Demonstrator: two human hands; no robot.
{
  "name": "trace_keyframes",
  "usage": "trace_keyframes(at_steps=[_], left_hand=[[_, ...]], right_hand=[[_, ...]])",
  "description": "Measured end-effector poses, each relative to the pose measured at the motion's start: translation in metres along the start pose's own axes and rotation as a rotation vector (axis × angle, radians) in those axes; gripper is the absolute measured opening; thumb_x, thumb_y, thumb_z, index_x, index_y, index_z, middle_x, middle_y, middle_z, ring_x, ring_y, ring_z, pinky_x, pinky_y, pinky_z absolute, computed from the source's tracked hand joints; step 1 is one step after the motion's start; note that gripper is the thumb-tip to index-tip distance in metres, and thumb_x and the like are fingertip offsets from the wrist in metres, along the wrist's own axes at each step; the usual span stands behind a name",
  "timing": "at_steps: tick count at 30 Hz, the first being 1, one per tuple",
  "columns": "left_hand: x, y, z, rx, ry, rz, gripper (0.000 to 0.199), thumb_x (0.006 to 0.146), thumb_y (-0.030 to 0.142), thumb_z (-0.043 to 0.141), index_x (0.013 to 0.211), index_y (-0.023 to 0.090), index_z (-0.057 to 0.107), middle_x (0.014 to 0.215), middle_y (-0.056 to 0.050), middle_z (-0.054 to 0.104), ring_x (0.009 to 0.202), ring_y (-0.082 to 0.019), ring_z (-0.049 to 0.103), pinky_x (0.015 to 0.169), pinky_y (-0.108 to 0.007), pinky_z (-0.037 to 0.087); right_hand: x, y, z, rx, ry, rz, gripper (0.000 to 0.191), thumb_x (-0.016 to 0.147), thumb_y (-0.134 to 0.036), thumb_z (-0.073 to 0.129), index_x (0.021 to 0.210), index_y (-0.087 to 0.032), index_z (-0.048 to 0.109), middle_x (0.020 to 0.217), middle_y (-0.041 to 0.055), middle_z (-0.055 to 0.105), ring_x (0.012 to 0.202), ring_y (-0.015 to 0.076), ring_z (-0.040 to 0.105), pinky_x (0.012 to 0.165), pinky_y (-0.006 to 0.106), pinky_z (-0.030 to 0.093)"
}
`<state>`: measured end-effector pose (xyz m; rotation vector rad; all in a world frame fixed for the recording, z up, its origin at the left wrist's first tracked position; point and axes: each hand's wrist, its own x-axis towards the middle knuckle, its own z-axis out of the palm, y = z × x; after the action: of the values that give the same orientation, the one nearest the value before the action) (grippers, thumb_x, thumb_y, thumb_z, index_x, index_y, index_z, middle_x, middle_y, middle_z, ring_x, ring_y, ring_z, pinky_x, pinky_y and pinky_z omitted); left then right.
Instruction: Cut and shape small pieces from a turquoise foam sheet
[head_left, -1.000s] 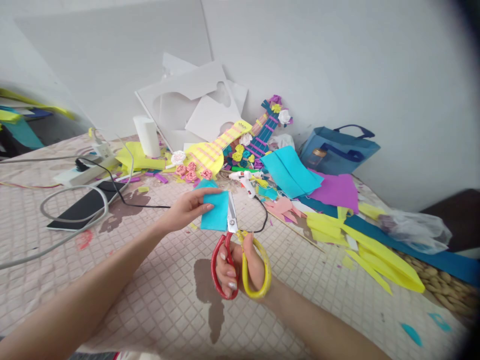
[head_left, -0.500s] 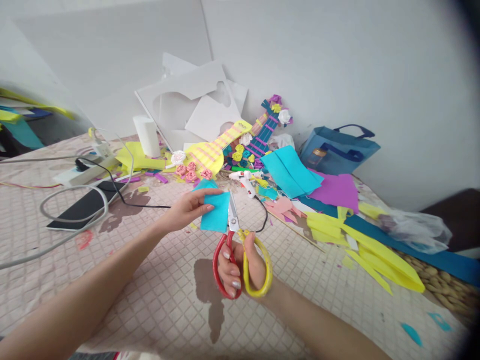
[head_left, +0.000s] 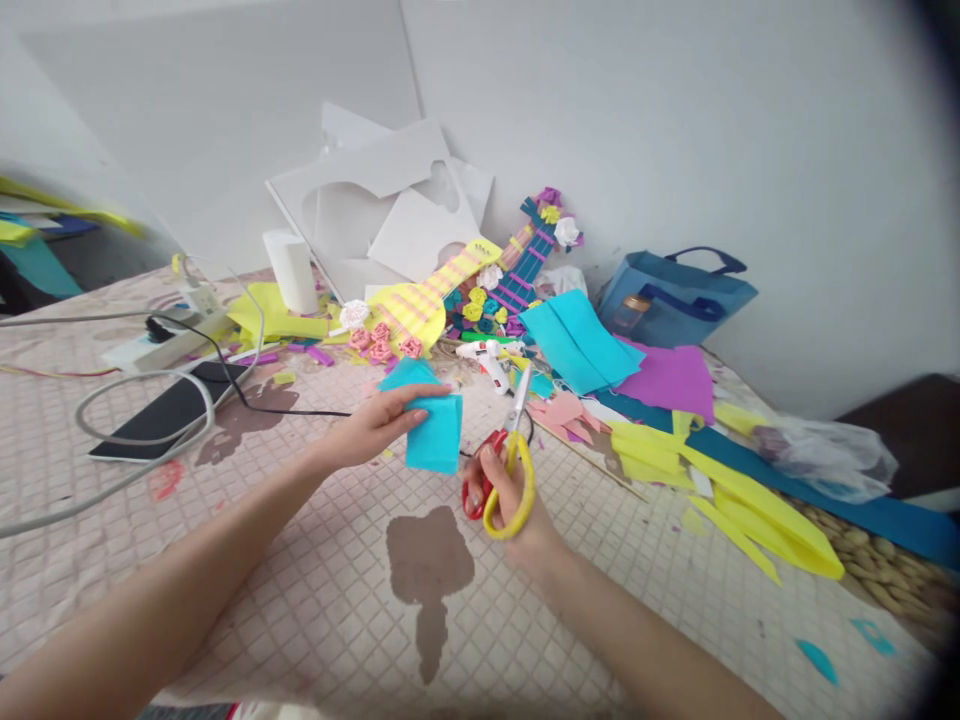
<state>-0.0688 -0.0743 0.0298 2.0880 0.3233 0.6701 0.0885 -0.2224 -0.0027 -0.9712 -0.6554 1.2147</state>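
A folded piece of turquoise crepe paper (head_left: 435, 440) is pinched between the thumb and fingers of my left hand (head_left: 386, 415), held above the table. My right hand (head_left: 510, 490) grips a pair of scissors (head_left: 517, 405) with one red and one yellow handle. The blades point up and away, look closed, and are apart from the paper, to its right. Beyond the hands lies a white glue gun (head_left: 487, 362). Behind it rests a yellow paper guitar (head_left: 420, 305) with pink and white paper flowers.
Turquoise sheets (head_left: 581, 340), a purple sheet (head_left: 671, 380) and yellow paper strips (head_left: 735, 500) spread over the right side. A power strip (head_left: 165, 340), cables and a black tablet-like slab (head_left: 165, 415) lie left. White cut boards (head_left: 420, 230) lean on the wall beside a blue bag (head_left: 675, 300).
The scissors have moved right, away from the paper's edge, and their handles have come closer together. The turquoise paper has stayed in my left hand, shifting slightly.
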Motion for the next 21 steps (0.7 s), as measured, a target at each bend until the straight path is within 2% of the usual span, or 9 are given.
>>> trace_keyframes(at_steps=[3, 5, 9, 13, 15, 17, 19, 21], left_hand=[[-0.002, 0.004, 0.006, 0.065, -0.039, -0.025, 0.039, 0.095, 0.034, 0.043, 0.131, 0.023, 0.051, 0.108, -0.007, 0.064, 0.085, -0.017, 0.057, 0.069, -0.025, 0.047], [-0.003, 0.006, 0.010, 0.067, -0.086, -0.042, 0.040, 0.095, 0.035, 0.041, 0.133, 0.024, 0.050, 0.120, -0.008, 0.061, 0.098, -0.020, 0.058, 0.079, -0.028, 0.048], [-0.003, 0.005, 0.014, 0.071, -0.176, -0.031, 0.043, 0.096, 0.035, 0.038, 0.136, 0.023, 0.045, 0.130, -0.008, 0.057, 0.110, -0.021, 0.055, 0.091, -0.033, 0.046], [-0.003, -0.003, 0.011, 0.114, -0.138, -0.039, 0.042, 0.096, 0.036, 0.038, 0.136, 0.023, 0.045, 0.135, -0.008, 0.053, 0.116, -0.022, 0.052, 0.094, -0.033, 0.045], [-0.002, -0.009, 0.009, 0.136, -0.082, -0.053, 0.042, 0.096, 0.036, 0.039, 0.134, 0.023, 0.047, 0.128, -0.008, 0.057, 0.108, -0.021, 0.055, 0.086, -0.029, 0.047], [0.001, -0.016, 0.005, 0.138, -0.021, -0.080, 0.043, 0.094, 0.037, 0.041, 0.134, 0.021, 0.047, 0.105, -0.007, 0.064, 0.084, -0.016, 0.059, 0.069, -0.024, 0.048], [0.006, -0.023, 0.000, 0.091, 0.035, -0.123, 0.046, 0.092, 0.039, 0.046, 0.133, 0.019, 0.047, 0.077, -0.002, 0.061, 0.061, -0.012, 0.052, 0.053, -0.022, 0.043], [0.016, -0.030, -0.007, 0.020, 0.076, -0.157, 0.049, 0.089, 0.040, 0.051, 0.131, 0.016, 0.047, 0.067, 0.000, 0.057, 0.056, -0.012, 0.050, 0.049, -0.022, 0.042]], right_hand=[[0.007, 0.001, -0.006, -0.070, 0.052, -0.063, 0.037, 0.070, -0.046, 0.075, 0.076, -0.020, 0.047, 0.050, -0.0078, 0.052, 0.044, 0.0087, 0.050, 0.044, 0.020, 0.040], [0.010, 0.002, -0.009, -0.079, 0.069, -0.070, 0.039, 0.065, -0.039, 0.079, 0.080, -0.021, 0.047, 0.057, -0.0084, 0.054, 0.044, 0.0084, 0.050, 0.045, 0.021, 0.042], [0.010, 0.006, -0.011, -0.128, 0.054, -0.030, 0.038, 0.065, -0.034, 0.079, 0.082, -0.021, 0.048, 0.062, -0.0077, 0.055, 0.047, 0.0085, 0.052, 0.047, 0.022, 0.042], [0.009, 0.007, -0.010, -0.138, 0.069, -0.022, 0.038, 0.065, -0.033, 0.078, 0.081, -0.021, 0.046, 0.061, -0.0082, 0.052, 0.048, 0.0082, 0.051, 0.047, 0.021, 0.041], [0.008, 0.006, -0.010, -0.132, 0.089, -0.019, 0.038, 0.065, -0.033, 0.077, 0.082, -0.022, 0.045, 0.061, -0.0090, 0.051, 0.048, 0.0075, 0.050, 0.046, 0.021, 0.041], [0.008, 0.005, -0.008, -0.123, 0.112, -0.009, 0.038, 0.066, -0.033, 0.076, 0.083, -0.022, 0.044, 0.061, -0.0095, 0.050, 0.047, 0.0072, 0.050, 0.046, 0.020, 0.042], [0.008, 0.004, -0.007, -0.120, 0.127, 0.002, 0.040, 0.065, -0.034, 0.077, 0.082, -0.022, 0.043, 0.060, -0.0098, 0.051, 0.045, 0.0073, 0.050, 0.044, 0.021, 0.042], [0.008, 0.003, -0.007, -0.123, 0.130, 0.007, 0.042, 0.063, -0.034, 0.077, 0.082, -0.022, 0.042, 0.059, -0.0104, 0.050, 0.043, 0.0072, 0.050, 0.042, 0.020, 0.042]])
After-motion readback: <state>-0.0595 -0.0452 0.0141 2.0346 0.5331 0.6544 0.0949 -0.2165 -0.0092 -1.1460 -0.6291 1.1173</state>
